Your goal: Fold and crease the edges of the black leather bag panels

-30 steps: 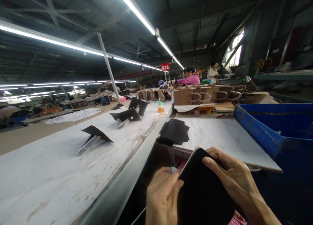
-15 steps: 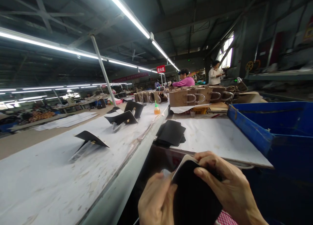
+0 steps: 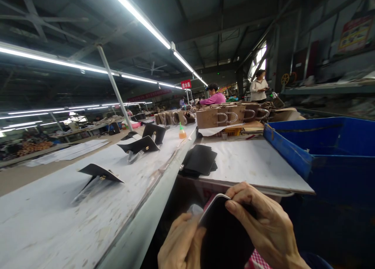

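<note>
Long fluorescent tubes (image 3: 137,17) run under a dark steel roof toward twelve o'clock. A white-covered workbench (image 3: 58,206) stretches from seven to twelve o'clock, with a bright window (image 3: 259,58) at one o'clock.

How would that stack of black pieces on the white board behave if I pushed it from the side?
The black stack is thin flat sheets lying fanned unevenly, so it would likely slide and spread, not move as one. The pieces look light and flexible. The white board looks smooth, so little would stop them.

A single head-worn camera looks forward and slightly down along the long white surface (image 3: 73,206), hands close at the bottom edge, distant workers far ahead.
</note>
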Demonstrator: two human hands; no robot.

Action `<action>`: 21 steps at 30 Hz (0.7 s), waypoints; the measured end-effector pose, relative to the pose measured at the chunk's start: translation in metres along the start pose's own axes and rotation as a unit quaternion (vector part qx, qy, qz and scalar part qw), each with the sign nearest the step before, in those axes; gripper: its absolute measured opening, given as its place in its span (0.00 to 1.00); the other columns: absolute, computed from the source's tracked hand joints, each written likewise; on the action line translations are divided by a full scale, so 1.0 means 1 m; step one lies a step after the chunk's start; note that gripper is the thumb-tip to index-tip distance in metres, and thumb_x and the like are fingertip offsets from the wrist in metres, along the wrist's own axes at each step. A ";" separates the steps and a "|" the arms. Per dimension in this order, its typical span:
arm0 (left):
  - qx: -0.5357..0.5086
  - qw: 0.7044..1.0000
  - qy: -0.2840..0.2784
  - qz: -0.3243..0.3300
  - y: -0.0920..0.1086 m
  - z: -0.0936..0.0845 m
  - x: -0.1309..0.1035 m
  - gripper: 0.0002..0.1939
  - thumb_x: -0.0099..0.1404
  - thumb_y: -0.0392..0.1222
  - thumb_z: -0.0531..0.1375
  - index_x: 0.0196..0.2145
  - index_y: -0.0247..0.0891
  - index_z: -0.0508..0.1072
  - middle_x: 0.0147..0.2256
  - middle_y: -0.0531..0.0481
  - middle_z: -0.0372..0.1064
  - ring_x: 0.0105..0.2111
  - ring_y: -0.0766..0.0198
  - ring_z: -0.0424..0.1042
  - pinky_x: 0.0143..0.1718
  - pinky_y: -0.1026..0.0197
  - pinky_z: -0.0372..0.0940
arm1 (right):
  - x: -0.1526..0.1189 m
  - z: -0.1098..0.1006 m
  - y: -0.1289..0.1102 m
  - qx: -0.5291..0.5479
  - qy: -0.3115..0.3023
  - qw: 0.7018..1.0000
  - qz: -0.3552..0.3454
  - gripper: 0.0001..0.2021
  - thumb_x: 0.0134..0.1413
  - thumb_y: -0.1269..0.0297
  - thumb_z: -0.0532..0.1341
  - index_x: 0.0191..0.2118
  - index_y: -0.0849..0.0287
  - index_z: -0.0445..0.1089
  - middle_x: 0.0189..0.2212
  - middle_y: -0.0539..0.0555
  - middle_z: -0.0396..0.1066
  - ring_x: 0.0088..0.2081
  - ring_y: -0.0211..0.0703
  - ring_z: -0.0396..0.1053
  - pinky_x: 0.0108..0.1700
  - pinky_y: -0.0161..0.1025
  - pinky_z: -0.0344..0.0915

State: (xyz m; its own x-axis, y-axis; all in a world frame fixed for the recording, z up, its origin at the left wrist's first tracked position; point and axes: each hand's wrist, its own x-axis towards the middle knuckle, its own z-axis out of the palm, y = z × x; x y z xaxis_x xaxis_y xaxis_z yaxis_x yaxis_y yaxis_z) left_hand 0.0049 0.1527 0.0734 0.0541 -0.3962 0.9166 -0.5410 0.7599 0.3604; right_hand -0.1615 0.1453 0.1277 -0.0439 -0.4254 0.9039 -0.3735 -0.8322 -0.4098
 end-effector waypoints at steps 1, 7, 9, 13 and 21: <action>-0.011 1.000 0.009 -0.011 0.000 0.002 0.001 0.17 0.65 0.26 0.60 0.46 0.45 0.78 0.36 0.55 0.79 0.37 0.66 0.78 0.46 0.65 0.71 | 0.000 0.001 0.000 0.003 -0.006 1.000 0.006 0.11 0.62 0.72 0.61 0.27 0.58 0.64 0.28 0.48 0.71 0.28 0.32 0.70 0.30 0.26 0.66; -0.061 0.997 0.039 -0.021 0.015 0.013 0.017 0.22 0.64 0.25 0.60 0.48 0.50 0.77 0.37 0.61 0.78 0.39 0.72 0.75 0.50 0.70 0.66 | -0.003 0.006 -0.001 0.071 -0.047 0.996 0.032 0.12 0.62 0.70 0.61 0.27 0.59 0.62 0.27 0.45 0.69 0.26 0.29 0.67 0.28 0.24 0.63; -0.068 0.997 0.021 -0.020 0.021 0.012 0.025 0.19 0.65 0.26 0.60 0.46 0.48 0.78 0.38 0.59 0.77 0.39 0.72 0.74 0.47 0.71 0.66 | -0.004 0.006 -0.001 0.086 -0.053 0.994 0.035 0.12 0.62 0.70 0.61 0.27 0.59 0.62 0.27 0.45 0.68 0.26 0.29 0.66 0.29 0.24 0.63; -0.107 0.993 -0.014 -0.053 0.029 0.008 0.033 0.14 0.67 0.28 0.60 0.43 0.47 0.77 0.36 0.59 0.75 0.36 0.73 0.73 0.42 0.73 0.65 | -0.005 0.007 0.002 0.096 -0.058 0.993 0.035 0.11 0.63 0.71 0.60 0.28 0.58 0.61 0.28 0.45 0.68 0.27 0.29 0.66 0.30 0.24 0.63; -0.087 0.990 -0.050 -0.104 0.035 0.012 0.035 0.08 0.70 0.31 0.56 0.37 0.44 0.70 0.31 0.60 0.66 0.31 0.74 0.66 0.37 0.72 0.58 | -0.010 0.013 0.007 0.067 -0.048 0.997 0.007 0.11 0.65 0.71 0.58 0.30 0.57 0.60 0.29 0.46 0.67 0.27 0.30 0.66 0.30 0.26 0.63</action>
State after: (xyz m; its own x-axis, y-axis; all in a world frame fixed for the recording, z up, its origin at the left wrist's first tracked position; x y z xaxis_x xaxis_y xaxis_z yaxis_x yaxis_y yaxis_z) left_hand -0.0216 0.1592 0.1159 0.0610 -0.5958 0.8008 -0.3739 0.7303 0.5717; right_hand -0.1515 0.1396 0.1140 0.0428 -0.4643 0.8846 -0.2461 -0.8631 -0.4411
